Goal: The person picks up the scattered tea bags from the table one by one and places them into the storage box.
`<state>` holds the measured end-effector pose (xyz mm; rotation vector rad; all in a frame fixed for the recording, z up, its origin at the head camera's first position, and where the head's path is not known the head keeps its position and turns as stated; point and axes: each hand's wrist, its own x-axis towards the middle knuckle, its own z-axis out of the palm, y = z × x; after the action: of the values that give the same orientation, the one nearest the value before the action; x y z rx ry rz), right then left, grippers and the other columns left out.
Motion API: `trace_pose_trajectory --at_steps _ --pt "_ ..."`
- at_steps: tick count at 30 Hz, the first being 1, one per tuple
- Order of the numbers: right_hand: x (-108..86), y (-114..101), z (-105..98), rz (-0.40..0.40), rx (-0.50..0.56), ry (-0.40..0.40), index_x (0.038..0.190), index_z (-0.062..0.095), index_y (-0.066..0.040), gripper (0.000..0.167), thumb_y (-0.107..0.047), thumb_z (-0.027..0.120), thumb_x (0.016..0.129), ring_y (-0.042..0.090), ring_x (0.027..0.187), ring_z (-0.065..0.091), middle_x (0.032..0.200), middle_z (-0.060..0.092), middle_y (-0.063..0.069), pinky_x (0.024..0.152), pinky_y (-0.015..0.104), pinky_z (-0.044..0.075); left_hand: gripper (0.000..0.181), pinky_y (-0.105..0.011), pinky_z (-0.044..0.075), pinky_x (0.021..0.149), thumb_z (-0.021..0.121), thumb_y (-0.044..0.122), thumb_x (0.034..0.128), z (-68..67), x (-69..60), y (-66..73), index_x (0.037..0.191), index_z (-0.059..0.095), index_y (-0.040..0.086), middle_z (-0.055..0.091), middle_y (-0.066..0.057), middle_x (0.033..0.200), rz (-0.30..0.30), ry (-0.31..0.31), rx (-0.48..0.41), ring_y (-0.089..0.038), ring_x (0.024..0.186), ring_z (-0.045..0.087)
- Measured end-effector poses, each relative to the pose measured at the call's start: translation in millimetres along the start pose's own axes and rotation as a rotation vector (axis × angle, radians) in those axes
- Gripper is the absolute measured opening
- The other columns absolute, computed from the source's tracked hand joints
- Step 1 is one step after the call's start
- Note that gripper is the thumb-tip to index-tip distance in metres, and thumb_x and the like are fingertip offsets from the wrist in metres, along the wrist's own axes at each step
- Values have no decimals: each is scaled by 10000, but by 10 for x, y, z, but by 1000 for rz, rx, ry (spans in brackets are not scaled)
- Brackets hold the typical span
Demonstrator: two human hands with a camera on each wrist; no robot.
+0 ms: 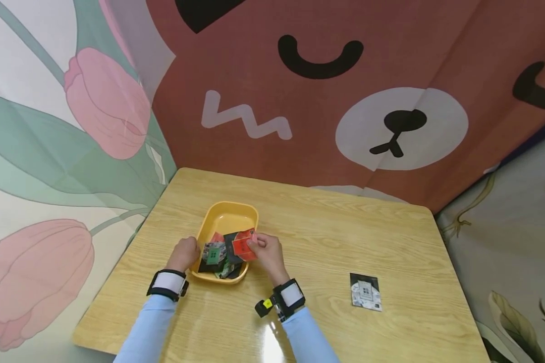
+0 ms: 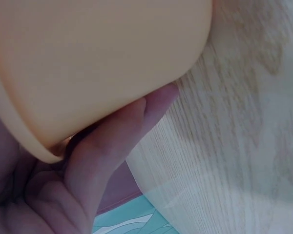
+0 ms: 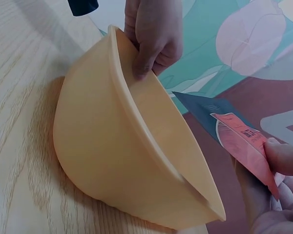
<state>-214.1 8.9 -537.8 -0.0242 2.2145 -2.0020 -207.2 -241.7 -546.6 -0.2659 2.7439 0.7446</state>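
My left hand [image 1: 183,254] grips the left rim of a yellow plastic tub [image 1: 229,221]; in the right wrist view its thumb lies over the inner wall, and in the left wrist view its fingers [image 2: 107,139] curl under the outside. Between thumb and fingers my right hand [image 1: 270,256] pinches a flat red-and-black sachet [image 1: 242,247] by its red end, above the tub's right rim. Several more sachets lie in the near half of the tub, among them a black one with a green label [image 1: 213,254]. The held sachet [image 3: 241,139] slants past the rim in the right wrist view.
A black-and-white sachet [image 1: 365,291] lies flat on the wooden table [image 1: 318,232], off to the right. Printed cloth [image 1: 254,161] hangs behind the table and along its left side. Both wrists wear black-and-white straps [image 1: 168,285].
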Motion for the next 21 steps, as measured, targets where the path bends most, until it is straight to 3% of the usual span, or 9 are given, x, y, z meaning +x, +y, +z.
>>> trace_pose_trajectory --at_steps 16,21 --pt "20 -37 116 -22 -55 -23 1087 786 49 177 -71 762 958 81 739 701 963 792 189 593 177 472 189 -335 531 623 488 -6 1039 4 1 8 1020 621 -140 604 -156 802 -16 -10 -2 -243 696 604" --pt "26 -12 146 -68 -59 -50 1050 784 65 164 -59 766 945 30 673 634 924 789 194 566 176 439 194 -337 531 625 489 -3 1037 3 16 -3 1020 621 -144 600 -156 800 -11 -3 2 -245 699 603"
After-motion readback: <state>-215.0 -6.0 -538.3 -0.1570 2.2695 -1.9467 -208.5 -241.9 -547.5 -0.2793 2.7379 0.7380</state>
